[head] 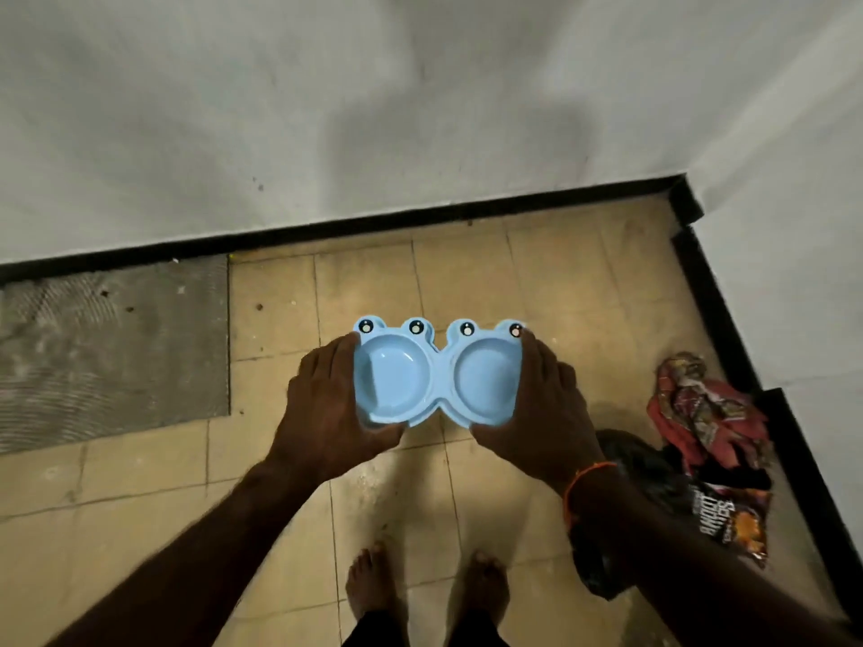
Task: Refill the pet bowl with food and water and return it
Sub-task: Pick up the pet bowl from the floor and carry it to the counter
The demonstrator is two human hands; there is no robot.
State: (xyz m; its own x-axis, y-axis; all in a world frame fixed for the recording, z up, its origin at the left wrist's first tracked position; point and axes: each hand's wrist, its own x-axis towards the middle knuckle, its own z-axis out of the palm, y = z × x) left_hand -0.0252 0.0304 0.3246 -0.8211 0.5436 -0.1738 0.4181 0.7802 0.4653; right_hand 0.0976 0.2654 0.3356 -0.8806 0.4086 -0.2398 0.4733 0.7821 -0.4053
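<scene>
A light-blue double pet bowl [438, 372] with frog eyes along its far rim hangs above the tiled floor in front of me. Both of its round wells look empty. My left hand [329, 408] grips the bowl's left end, fingers curled around the side. My right hand [544, 403] grips the right end the same way, with an orange thread around that wrist. The bowl is held roughly level.
A white wall with a black skirting [327, 228] runs across ahead and turns at the right corner. A grey mat [112, 347] lies at the left. A crumpled red cloth [705, 403], a black bag and a dark snack packet [733, 520] lie at the right. My bare feet [425, 586] stand below.
</scene>
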